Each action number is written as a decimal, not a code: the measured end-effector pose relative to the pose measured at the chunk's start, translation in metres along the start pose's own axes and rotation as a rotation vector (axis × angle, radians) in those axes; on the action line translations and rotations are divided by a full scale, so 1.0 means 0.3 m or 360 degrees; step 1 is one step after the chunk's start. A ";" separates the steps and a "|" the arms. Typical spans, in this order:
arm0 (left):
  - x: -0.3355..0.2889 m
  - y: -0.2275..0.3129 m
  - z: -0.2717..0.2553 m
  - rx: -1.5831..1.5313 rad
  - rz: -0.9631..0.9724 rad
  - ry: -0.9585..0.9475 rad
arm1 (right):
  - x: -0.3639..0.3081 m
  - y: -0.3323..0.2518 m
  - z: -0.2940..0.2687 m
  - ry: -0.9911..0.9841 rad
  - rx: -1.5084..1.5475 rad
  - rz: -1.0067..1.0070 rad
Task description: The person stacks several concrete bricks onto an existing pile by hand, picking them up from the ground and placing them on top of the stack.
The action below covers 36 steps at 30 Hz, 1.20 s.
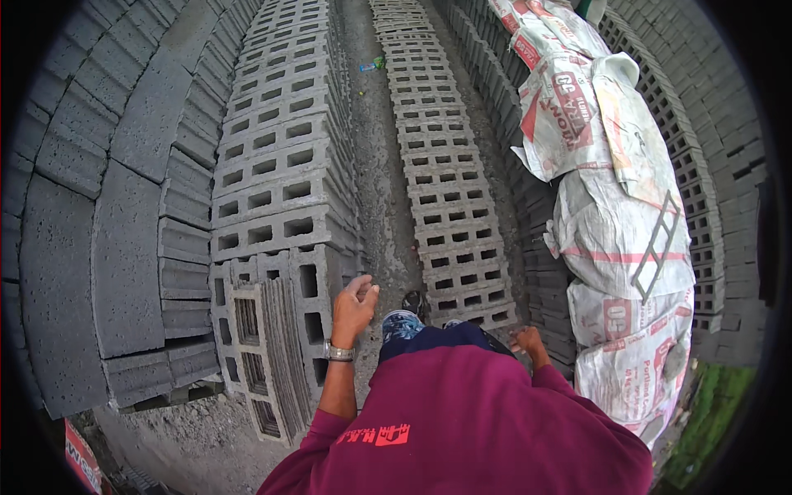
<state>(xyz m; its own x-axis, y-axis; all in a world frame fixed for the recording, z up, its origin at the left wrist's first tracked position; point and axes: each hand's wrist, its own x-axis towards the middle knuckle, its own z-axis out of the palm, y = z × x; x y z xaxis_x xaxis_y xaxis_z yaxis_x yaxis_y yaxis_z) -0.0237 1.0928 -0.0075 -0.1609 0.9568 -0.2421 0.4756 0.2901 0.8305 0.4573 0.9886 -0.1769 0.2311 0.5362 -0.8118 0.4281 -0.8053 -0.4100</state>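
Observation:
My left hand (355,310), with a metal watch (338,353) at the wrist, hangs beside the end of a stack of hollow concrete blocks (308,289). It holds nothing; its fingers are loosely bent. My right hand (528,338) is low at my right side, close to the near end of a long row of hollow blocks (472,309). Its fingers are slightly bent and apart, with nothing visible in them. Left of my left forearm stands a bundle of thin grey frames (285,346) with rectangular openings.
A narrow dirt aisle (384,190) runs ahead between the block rows, with a small blue-and-green scrap (373,64) on it. White printed sacks (619,214) cover a stack on the right, a dark lattice piece (657,247) lying on them. Solid-faced blocks (124,264) rise at left.

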 end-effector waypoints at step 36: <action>-0.680 -0.149 0.202 -0.0183 -0.0248 0.0362 | 0.064 0.280 -0.176 -0.0280 -0.0471 -0.0078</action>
<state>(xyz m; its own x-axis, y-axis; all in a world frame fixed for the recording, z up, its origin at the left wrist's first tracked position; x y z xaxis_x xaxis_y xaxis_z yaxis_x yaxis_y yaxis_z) 0.0403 0.8857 -0.0258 -0.4202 0.8684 -0.2632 0.3309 0.4167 0.8467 0.5440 0.9446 -0.2051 0.0609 0.5000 -0.8639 0.6756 -0.6578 -0.3331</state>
